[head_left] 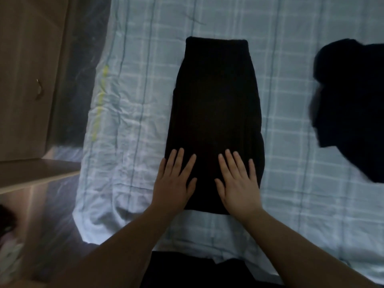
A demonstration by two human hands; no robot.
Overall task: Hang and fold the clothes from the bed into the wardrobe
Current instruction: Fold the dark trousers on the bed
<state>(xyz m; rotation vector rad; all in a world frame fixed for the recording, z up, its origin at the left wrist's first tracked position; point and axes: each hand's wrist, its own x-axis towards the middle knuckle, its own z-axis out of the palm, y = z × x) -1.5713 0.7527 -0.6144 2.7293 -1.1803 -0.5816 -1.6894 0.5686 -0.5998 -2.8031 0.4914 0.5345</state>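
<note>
Across a bed with a pale blue checked sheet (291, 100), in a dim room, a folded black garment (215, 113) lies flat, its long axis running straight away from the person. Left hand (174, 183) and right hand (239, 183) rest palm-down, fingers spread, on its near end, gripping nothing. Another crumpled dark garment (351, 104) lies well apart on the right; a brown wooden cabinet (27, 80) stands left.
</note>
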